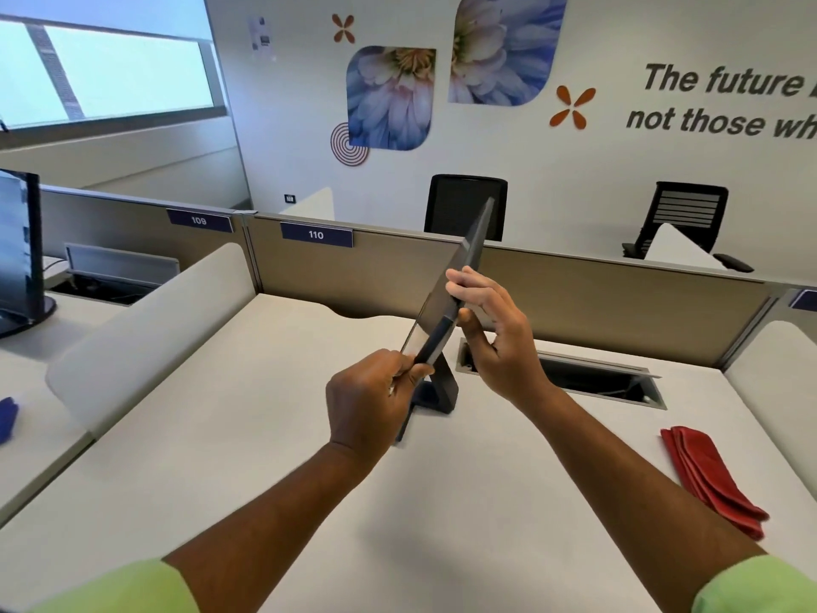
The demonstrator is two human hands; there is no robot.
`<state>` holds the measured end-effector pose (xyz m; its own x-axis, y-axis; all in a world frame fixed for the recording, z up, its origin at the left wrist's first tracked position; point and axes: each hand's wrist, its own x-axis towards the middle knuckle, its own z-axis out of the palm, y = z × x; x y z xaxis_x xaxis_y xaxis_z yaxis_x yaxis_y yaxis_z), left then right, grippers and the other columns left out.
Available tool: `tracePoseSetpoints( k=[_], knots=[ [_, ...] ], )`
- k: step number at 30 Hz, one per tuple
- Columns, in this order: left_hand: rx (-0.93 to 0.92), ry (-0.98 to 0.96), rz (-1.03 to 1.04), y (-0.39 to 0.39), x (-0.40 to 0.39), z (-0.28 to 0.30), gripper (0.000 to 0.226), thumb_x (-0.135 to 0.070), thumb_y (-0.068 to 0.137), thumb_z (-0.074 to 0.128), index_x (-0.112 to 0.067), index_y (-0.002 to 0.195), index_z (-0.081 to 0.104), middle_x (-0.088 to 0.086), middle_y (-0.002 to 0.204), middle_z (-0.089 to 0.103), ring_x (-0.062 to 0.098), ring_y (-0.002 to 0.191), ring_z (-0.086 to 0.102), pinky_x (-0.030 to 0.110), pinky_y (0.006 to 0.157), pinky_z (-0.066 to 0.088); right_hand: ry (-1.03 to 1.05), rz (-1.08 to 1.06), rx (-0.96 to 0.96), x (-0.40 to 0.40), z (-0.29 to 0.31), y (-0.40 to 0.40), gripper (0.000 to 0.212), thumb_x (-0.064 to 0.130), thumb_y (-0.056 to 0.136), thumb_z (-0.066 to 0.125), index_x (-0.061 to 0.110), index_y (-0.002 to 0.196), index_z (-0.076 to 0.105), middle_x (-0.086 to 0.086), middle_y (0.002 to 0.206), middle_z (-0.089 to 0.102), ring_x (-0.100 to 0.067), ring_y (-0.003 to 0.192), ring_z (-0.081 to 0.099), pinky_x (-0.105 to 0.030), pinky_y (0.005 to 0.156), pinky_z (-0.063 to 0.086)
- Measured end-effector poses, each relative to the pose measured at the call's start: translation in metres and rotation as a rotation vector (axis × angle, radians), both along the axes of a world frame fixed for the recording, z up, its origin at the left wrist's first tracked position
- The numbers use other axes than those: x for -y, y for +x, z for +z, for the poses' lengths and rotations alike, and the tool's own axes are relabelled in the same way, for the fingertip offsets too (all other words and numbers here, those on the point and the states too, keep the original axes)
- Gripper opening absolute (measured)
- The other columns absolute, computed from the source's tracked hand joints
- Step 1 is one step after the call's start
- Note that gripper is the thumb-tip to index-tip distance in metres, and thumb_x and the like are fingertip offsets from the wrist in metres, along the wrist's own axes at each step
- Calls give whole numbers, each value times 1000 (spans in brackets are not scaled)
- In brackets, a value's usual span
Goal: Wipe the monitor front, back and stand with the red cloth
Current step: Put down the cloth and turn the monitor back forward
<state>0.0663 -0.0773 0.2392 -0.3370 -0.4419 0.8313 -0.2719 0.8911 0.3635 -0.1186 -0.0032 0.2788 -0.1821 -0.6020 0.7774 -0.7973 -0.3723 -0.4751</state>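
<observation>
A thin dark monitor (473, 254) stands edge-on to me in the middle of the white desk (274, 435), turned so I see mostly its top edge. Its dark stand (442, 382) shows below the panel. My left hand (371, 400) grips the monitor's near corner, fingers curled round the edge. My right hand (495, 334) holds the panel farther along, thumb on one face and fingers on the other. The folded red cloth (712, 480) lies on the desk at the right, apart from both hands.
An open cable tray slot (592, 378) runs behind the monitor. A beige partition (597, 294) closes the desk's back. A rounded white divider (146, 329) stands at the left, with another monitor (20, 250) beyond it. Two black chairs (464, 205) stand behind the partition.
</observation>
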Motion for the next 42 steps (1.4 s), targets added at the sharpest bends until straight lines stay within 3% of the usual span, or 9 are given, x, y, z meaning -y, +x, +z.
tracePoseSetpoints(
  k=[3, 6, 10, 15, 20, 28, 30, 36, 42],
  knots=[
    [11, 1, -65, -16, -12, -3, 26, -37, 86, 80, -12, 81, 74, -1, 70, 69, 14, 57, 59, 18, 53, 46, -12, -27, 85, -16, -1, -8, 30, 10, 109, 50, 2, 132, 67, -8, 147, 62, -24, 147, 50, -51, 117, 46],
    [14, -2, -127, -35, -26, -7, 35, -45, 92, 71, -12, 80, 73, -1, 69, 67, 16, 57, 57, 33, 50, 50, -50, -69, 149, -34, -1, -15, 34, 14, 110, 45, 1, 134, 67, -9, 145, 65, -24, 140, 57, -55, 111, 51],
    [11, -79, -174, -56, -49, -9, 35, -44, 91, 70, -13, 75, 71, -2, 64, 62, 10, 53, 49, 25, 46, 44, -57, -124, 230, -56, -2, -20, 38, 14, 111, 41, 1, 136, 67, -8, 142, 67, -20, 135, 62, -48, 109, 55],
    [10, -88, -220, -75, -73, -11, 30, -40, 85, 76, -12, 75, 72, -2, 64, 62, 5, 54, 47, 13, 56, 34, -18, -116, 405, -84, -8, -30, 39, 17, 111, 38, 11, 138, 65, -1, 143, 66, -17, 136, 61, -47, 111, 53],
    [5, -67, -251, -99, -88, -12, 30, -42, 87, 74, -12, 81, 76, -2, 67, 64, 8, 55, 54, 13, 56, 40, -21, -119, 640, -104, -6, -33, 39, 28, 109, 37, 24, 131, 69, 4, 139, 70, -22, 134, 63, -50, 108, 55],
    [134, -96, -259, -139, -107, -15, 23, -31, 93, 70, -12, 102, 78, -1, 80, 69, 16, 61, 61, 26, 53, 56, -106, -229, 887, -118, 3, -55, 41, 25, 116, 35, 28, 114, 75, 9, 117, 78, -18, 116, 71, -31, 86, 61],
    [184, -81, -255, -148, -115, -15, 23, -27, 93, 72, -12, 111, 76, -1, 85, 69, 17, 65, 61, 29, 54, 57, -117, -273, 929, -120, 3, -65, 39, 28, 115, 37, 26, 114, 76, 5, 114, 78, -22, 112, 71, -33, 83, 62],
    [412, 9, -203, -177, -133, -10, 48, -21, 91, 74, -19, 137, 60, 1, 104, 61, 19, 82, 59, 34, 54, 58, -152, -353, 993, -121, 2, -96, 34, 25, 115, 40, 18, 120, 73, -9, 114, 75, -24, 106, 71, -36, 88, 61],
    [643, 61, -189, -208, -138, 5, 79, -10, 92, 67, -35, 156, 28, 1, 119, 45, 19, 105, 47, 28, 58, 44, -69, -367, 940, -126, -22, -127, 43, 32, 113, 38, 17, 147, 61, -2, 137, 70, -21, 129, 65, -47, 114, 50]
  ],
)
